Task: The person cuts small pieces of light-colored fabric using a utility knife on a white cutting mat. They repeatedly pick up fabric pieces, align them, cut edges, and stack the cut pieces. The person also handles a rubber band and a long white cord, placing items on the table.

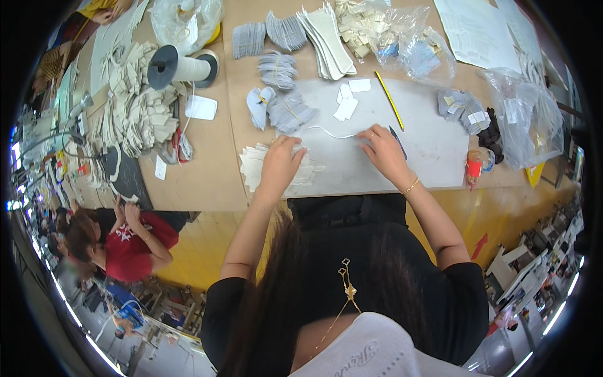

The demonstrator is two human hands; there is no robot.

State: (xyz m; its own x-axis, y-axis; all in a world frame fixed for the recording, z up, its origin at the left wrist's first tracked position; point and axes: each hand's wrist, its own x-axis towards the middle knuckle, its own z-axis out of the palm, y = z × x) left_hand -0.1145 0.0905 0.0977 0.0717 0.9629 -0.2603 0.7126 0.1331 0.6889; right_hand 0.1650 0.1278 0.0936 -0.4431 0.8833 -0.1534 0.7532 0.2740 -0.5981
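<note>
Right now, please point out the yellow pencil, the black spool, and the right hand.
yellow pencil (389, 100), head view, middle of its shaft.
black spool (164, 66), head view, its dark end disc.
right hand (383, 151), head view, back of hand.

A yellow pencil (389, 100), a thread spool (179, 67) and clear plastic bags (402, 39) are seen on the desk (201, 182).

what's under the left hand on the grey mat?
A fanned stack of cream flat cut pieces lies under the left hand, overlapping the grey rectangular mat. The pieces directly beneath the palm are hidden.
</note>
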